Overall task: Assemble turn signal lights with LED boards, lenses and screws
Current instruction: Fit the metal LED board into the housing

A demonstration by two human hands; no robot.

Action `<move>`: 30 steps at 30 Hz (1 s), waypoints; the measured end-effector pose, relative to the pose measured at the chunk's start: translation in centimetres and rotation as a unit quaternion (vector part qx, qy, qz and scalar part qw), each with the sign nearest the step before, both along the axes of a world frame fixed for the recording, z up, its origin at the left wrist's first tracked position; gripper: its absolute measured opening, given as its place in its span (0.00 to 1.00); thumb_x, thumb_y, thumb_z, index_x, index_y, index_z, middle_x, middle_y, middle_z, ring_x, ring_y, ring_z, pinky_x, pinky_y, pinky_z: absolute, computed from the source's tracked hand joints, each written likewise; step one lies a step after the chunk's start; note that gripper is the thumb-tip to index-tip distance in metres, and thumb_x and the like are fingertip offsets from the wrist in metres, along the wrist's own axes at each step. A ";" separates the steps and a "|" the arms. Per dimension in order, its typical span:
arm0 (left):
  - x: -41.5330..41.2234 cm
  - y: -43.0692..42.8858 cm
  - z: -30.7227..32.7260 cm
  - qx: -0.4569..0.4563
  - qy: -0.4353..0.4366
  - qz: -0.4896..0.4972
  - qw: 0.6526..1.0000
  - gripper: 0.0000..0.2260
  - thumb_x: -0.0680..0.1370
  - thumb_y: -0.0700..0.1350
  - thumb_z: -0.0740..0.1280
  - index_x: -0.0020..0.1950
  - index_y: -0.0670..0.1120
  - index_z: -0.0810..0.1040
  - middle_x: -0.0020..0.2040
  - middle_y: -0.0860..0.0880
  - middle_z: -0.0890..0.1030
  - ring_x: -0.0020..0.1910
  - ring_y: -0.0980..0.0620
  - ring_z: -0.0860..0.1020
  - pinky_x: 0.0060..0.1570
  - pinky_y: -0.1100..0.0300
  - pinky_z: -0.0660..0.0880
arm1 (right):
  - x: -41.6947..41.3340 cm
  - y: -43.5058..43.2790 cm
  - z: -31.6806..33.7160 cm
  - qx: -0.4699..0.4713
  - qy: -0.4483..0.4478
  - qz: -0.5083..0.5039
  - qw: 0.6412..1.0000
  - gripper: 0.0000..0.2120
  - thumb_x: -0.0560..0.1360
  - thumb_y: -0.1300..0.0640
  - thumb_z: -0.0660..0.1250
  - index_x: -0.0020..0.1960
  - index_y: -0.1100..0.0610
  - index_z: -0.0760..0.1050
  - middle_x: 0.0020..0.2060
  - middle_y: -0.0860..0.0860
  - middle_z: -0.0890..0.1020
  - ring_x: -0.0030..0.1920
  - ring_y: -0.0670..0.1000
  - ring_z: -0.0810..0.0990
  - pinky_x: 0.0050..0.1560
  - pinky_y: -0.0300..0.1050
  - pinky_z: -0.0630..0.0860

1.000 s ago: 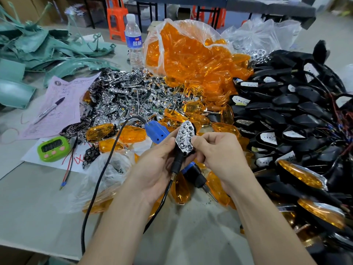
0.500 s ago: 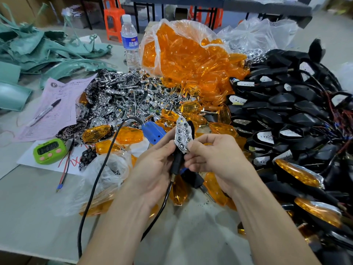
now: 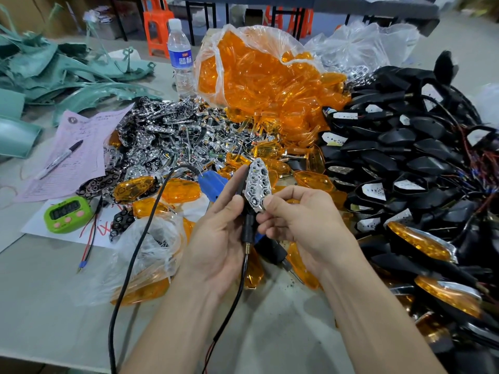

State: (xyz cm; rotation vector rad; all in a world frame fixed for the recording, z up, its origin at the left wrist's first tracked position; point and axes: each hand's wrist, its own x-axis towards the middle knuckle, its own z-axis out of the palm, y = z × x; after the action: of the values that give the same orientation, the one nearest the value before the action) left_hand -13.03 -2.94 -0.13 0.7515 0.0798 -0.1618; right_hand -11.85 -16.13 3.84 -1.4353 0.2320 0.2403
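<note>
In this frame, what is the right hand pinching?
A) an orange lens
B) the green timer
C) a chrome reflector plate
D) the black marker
C: the right hand pinches the lower end of the chrome reflector plate, which the left hand steadies on a black housing.

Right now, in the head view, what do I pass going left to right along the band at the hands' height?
green timer → left hand gripping the light's black stem → chrome reflector → right hand pinching that reflector → pile of black housings
</note>
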 end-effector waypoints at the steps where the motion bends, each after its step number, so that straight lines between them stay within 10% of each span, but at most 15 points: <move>1: -0.1 0.0 -0.1 -0.001 -0.003 0.004 1.000 0.20 0.77 0.43 0.64 0.67 0.53 0.83 0.57 0.41 0.84 0.39 0.48 0.80 0.38 0.56 0.81 | 0.1 0.1 -0.1 -0.017 -0.007 0.000 1.000 0.06 0.80 0.66 0.70 0.44 0.63 0.77 0.29 0.58 0.84 0.25 0.51 0.80 0.25 0.37 0.75; 7: -0.4 -0.1 -0.9 0.011 0.002 0.042 0.999 0.21 0.76 0.42 0.64 0.68 0.51 0.83 0.62 0.41 0.84 0.48 0.48 0.85 0.42 0.56 0.83 | 0.7 -0.3 -0.2 -0.219 -0.026 0.050 0.974 0.05 0.78 0.57 0.74 0.45 0.57 0.81 0.32 0.53 0.86 0.29 0.52 0.83 0.31 0.43 0.77; 10: -0.2 -0.4 -1.0 0.005 0.008 0.053 0.999 0.20 0.76 0.39 0.65 0.65 0.51 0.84 0.63 0.42 0.84 0.55 0.47 0.85 0.53 0.56 0.83 | 0.2 0.0 0.0 -0.369 -0.109 -0.014 0.923 0.20 0.74 0.51 0.77 0.64 0.43 0.80 0.42 0.40 0.86 0.41 0.46 0.84 0.48 0.48 0.81; 13: 0.1 -0.6 -0.8 0.018 -0.004 0.050 0.999 0.21 0.76 0.37 0.64 0.66 0.52 0.83 0.65 0.42 0.83 0.60 0.47 0.84 0.62 0.54 0.80 | -0.8 0.8 0.7 -0.362 -0.182 0.006 0.914 0.26 0.77 0.59 0.69 0.62 0.29 0.73 0.42 0.31 0.82 0.49 0.46 0.84 0.55 0.47 0.81; 23: 0.3 -0.6 -1.1 -0.004 0.012 0.026 1.000 0.32 0.68 0.29 0.63 0.70 0.47 0.77 0.64 0.48 0.84 0.62 0.50 0.83 0.53 0.60 0.82 | -1.1 0.6 -0.6 -0.257 -0.172 0.005 0.951 0.18 0.71 0.59 0.77 0.45 0.34 0.83 0.45 0.33 0.86 0.50 0.40 0.85 0.55 0.46 0.84; 30: 0.6 0.3 -1.6 -0.037 0.014 -0.010 0.999 0.33 0.59 0.25 0.68 0.61 0.46 0.86 0.62 0.41 0.84 0.63 0.41 0.82 0.62 0.50 0.80 | -0.7 0.1 -2.1 -0.152 -0.135 -0.006 0.979 0.24 0.67 0.63 0.82 0.59 0.44 0.86 0.51 0.40 0.88 0.55 0.39 0.85 0.59 0.46 0.81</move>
State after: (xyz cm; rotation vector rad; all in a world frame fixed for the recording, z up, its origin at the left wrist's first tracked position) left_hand -12.45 -2.64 -1.73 0.6773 0.0926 -0.1927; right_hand -12.56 -16.00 1.75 -1.7493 0.0546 -0.0033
